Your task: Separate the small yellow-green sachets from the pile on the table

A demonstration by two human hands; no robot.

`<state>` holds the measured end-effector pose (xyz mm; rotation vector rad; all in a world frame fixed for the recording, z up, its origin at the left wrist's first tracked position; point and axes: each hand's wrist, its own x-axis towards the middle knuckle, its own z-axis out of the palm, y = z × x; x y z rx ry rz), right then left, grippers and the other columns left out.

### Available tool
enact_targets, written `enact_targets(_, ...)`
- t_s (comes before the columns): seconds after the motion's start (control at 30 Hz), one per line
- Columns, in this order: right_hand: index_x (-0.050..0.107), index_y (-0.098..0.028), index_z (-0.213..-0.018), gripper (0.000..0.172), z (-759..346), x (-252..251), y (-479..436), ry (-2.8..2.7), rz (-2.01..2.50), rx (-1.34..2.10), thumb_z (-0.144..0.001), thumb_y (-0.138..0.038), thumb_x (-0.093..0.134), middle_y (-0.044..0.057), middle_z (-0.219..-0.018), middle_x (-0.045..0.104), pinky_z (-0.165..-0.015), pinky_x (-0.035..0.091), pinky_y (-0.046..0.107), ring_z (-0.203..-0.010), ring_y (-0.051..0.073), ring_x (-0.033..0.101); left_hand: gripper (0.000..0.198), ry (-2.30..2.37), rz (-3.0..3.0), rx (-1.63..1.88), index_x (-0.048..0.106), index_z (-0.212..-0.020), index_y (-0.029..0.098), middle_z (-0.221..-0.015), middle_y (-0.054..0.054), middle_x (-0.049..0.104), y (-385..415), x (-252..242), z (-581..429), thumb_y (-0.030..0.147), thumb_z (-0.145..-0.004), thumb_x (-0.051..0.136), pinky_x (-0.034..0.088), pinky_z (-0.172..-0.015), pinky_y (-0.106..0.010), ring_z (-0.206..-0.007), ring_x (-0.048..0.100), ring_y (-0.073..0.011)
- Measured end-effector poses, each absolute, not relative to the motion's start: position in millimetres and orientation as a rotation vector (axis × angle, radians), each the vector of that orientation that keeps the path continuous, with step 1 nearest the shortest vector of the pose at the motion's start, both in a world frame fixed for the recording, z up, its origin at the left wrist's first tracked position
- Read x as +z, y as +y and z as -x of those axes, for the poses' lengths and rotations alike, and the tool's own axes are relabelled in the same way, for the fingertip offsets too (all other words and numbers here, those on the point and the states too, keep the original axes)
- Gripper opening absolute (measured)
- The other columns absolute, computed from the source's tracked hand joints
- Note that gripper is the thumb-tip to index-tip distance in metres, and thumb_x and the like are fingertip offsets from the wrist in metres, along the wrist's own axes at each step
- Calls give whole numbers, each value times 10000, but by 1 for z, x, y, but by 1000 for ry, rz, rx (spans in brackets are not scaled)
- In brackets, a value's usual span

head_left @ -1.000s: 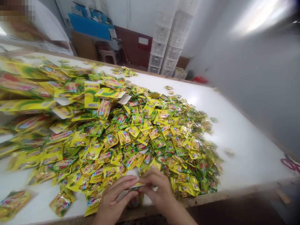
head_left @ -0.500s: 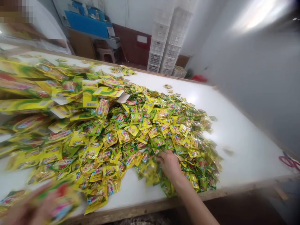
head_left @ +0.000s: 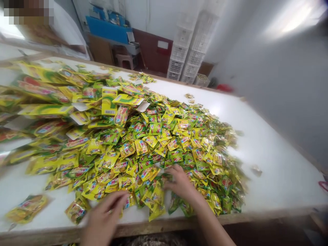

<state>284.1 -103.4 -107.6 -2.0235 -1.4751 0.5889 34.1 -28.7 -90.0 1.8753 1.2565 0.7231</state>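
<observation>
A big heap of small yellow and green packets [head_left: 176, 145] covers the middle of the white table [head_left: 279, 164]. My right hand [head_left: 180, 182] lies at the heap's near edge, fingers apart, beside several loose packets [head_left: 155, 200]. Over the table's front edge, my left hand [head_left: 106, 212] is slightly blurred, its fingers bent near the packets at the heap's lower left; whether it holds one is hidden. One more packet [head_left: 77, 208] lies just left of it, and a yellow packet [head_left: 27, 208] rests farther left.
Flattened or open yellow boxes [head_left: 47, 111] are piled on the left. Behind the table stand stacked white crates [head_left: 176, 56], a stool [head_left: 123, 56] and a blue-covered table [head_left: 107, 30]. A person in white [head_left: 66, 25] is at the back left. Red scissor handles [head_left: 323, 185] show at the right edge.
My left hand has moved right, and the packet it held is out of it. My right hand's fingers have spread beside packets drawn to the near edge. The view has shifted slightly left.
</observation>
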Motion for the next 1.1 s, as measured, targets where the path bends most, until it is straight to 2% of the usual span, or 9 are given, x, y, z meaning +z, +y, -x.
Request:
enact_targets(0.13,606,-192,-921,421,-279,-113,-105,-1318,2121,546,-583,-261,848,18,-911,574,-751,415,301,-890,223,516,179,1063,-2345,380,632,-768,214,-798,-47,666,-33,-101,-92,382,-763,693,470,-712,-367,-815,617,-276)
enact_targets(0.23,586,-198,-953,316,-283,-108,-111,-1092,1993,694,-687,-223,755,-22,-816,582,-686,419,267,-771,178,541,181,1093,-2373,338,559,-720,223,-749,-22,633,-32,-108,-105,349,-774,678,436,-691,-341,-769,594,-247)
enact_targets(0.33,660,-211,-973,199,-287,-90,-116,-1146,1744,789,-778,-173,647,0,-895,618,-761,447,269,-854,176,585,140,1092,-2210,314,563,-716,233,-737,-2,635,-26,-111,-95,317,-807,629,425,-672,-303,-749,602,-216)
enact_targets(0.47,709,-277,-1059,325,-279,-70,-111,-1503,1566,1028,-781,-129,631,5,-958,654,-825,467,267,-927,187,616,98,1051,-2016,292,644,-773,245,-786,-5,679,-19,-110,-85,271,-832,569,438,-693,-297,-778,630,-215)
enact_targets(0.57,711,-270,-982,297,-265,-74,-97,-1574,1660,1054,-718,-133,717,-34,-839,680,-720,473,239,-824,188,637,109,1036,-1984,301,666,-798,246,-817,-16,697,-16,-107,-86,250,-826,561,446,-703,-298,-801,641,-223)
enact_targets(0.67,690,-216,-822,197,-254,-85,-86,-1572,1761,964,-670,-104,749,-32,-802,664,-680,446,237,-769,183,622,154,1009,-1972,320,662,-827,249,-848,-19,705,-15,-106,-86,218,-847,512,454,-728,-298,-834,647,-220)
enact_targets(0.8,614,-184,-929,379,-246,-96,-91,-1418,2024,764,-599,-113,787,54,-965,629,-710,435,293,-855,237,593,161,1002,-1972,347,661,-833,245,-829,-19,702,-22,-107,-85,163,-809,525,470,-713,-292,-808,652,-215)
enact_targets(0.9,569,-201,-839,296,-241,-102,-104,-1386,2151,723,-621,-146,762,40,-891,618,-676,415,286,-794,228,588,173,1001,-1985,424,679,-766,239,-737,-3,694,-21,-101,-83,125,-771,549,482,-649,-268,-720,655,-195)
enact_targets(1.1,599,-247,-893,252,-233,-104,-125,-1360,1980,738,-685,-128,679,23,-867,669,-704,436,272,-827,237,615,175,1296,-1998,837,707,-881,242,-870,-9,739,60,-55,-64,326,-864,554,514,-700,-269,-763,673,-184)
